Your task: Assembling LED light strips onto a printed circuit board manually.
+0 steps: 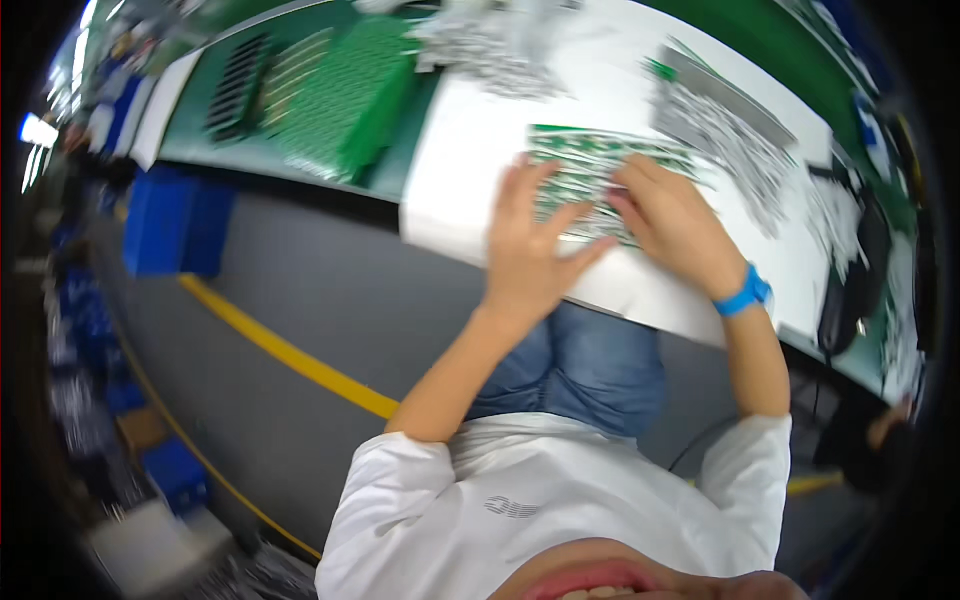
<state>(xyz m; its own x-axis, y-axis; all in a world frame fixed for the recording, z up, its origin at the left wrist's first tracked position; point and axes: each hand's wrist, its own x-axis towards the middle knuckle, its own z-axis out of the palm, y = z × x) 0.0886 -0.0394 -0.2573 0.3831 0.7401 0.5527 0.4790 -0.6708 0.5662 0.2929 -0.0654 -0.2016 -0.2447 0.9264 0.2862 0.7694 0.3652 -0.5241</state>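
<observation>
A green circuit board panel (580, 145) lies on the white work surface before me, with rows of small white and silvery pieces across it. Spread fingers of my left hand (528, 240) rest at the board's left and near edges, holding nothing that I can see. Over the board's right half, my right hand (680, 222), with a blue band at the wrist, has its fingers pinched together and pointing down. Whatever lies between those fingertips is hidden and blurred. Just right of the board is a grey tray (720, 105) heaped with thin white wire-like pieces.
White sheeting (450, 190) covers the table. Another pile of white pieces (490, 50) lies at the far side. Stacked green panels (345, 95) and a black slotted rack (238, 88) stand left. A blue bin (175, 222) is beyond the table's near-left edge. A black object (858, 265) lies right.
</observation>
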